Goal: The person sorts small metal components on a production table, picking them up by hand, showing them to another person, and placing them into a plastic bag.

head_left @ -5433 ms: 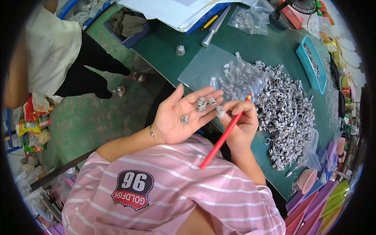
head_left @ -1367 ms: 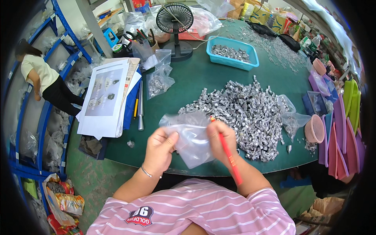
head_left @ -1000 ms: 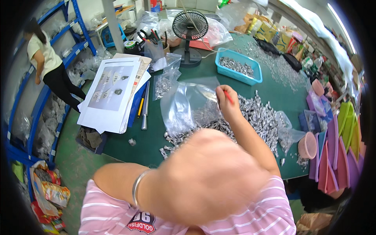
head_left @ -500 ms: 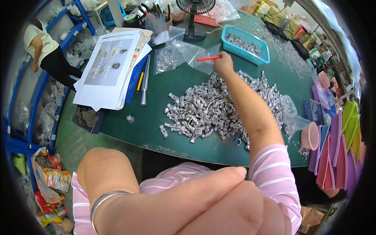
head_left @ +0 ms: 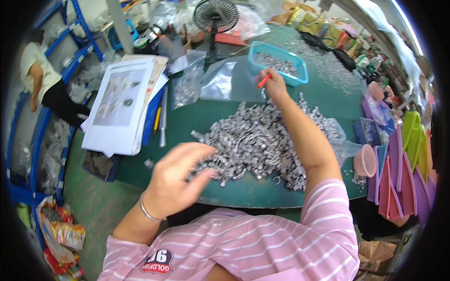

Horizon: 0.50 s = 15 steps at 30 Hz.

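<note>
Left hand (head_left: 171, 180) moved, splayed, toward metal parts (head_left: 253, 140); right hand (head_left: 273, 84), clasping red pen (head_left: 263, 82), seemingly was placing clear bag (head_left: 229, 79), needing release.

You had two hands (head_left: 174, 180), one red pen (head_left: 263, 82) and one turquoise tray (head_left: 304, 75) at one o'clock, one flat clear bag (head_left: 222, 83) and one desk fan (head_left: 215, 17) at twelve, one pink tub (head_left: 364, 160) at three, and metal pieces (head_left: 248, 136) too many to count.

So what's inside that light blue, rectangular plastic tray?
The light blue plastic tray holds a heap of small, silvery-grey pieces. Anything beneath them is covered, and the right hand hides part of the tray's near side.
</note>
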Motion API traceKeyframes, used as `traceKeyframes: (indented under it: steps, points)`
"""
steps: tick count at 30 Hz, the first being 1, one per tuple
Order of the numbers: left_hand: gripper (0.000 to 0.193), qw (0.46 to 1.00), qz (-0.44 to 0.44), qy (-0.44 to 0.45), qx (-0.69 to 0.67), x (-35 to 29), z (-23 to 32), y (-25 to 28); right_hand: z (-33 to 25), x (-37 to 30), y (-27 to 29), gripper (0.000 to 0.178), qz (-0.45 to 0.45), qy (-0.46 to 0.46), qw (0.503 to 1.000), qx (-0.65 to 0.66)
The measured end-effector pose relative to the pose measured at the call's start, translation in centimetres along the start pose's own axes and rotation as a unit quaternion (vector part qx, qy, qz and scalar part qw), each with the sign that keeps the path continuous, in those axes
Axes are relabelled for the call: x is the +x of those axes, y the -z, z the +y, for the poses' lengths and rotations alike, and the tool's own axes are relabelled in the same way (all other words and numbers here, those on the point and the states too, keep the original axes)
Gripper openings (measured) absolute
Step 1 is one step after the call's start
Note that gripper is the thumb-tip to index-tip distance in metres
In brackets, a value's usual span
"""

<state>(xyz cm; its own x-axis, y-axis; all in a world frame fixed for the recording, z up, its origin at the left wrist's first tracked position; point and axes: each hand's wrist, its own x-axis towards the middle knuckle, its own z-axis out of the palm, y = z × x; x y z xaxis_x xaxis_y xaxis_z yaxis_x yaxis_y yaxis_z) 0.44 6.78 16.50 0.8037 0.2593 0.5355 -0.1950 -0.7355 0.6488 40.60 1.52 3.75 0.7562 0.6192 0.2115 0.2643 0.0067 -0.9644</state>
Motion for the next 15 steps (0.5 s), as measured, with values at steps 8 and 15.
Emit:
traceKeyframes:
  steps: [8, 15]
  points:
    - [0.107, 0.995, 0.083, 0.034, 0.052, 0.8, -4.5, -0.3, -16.0, -9.1, -4.4, 0.018, -0.520, 0.104, 0.844, 0.079]
    - [0.012, 0.920, 0.099, 0.228, -0.304, -0.7, -6.4, -0.4, -16.3, -11.6, -6.1, 0.016, -0.396, -0.012, 0.875, 0.280]
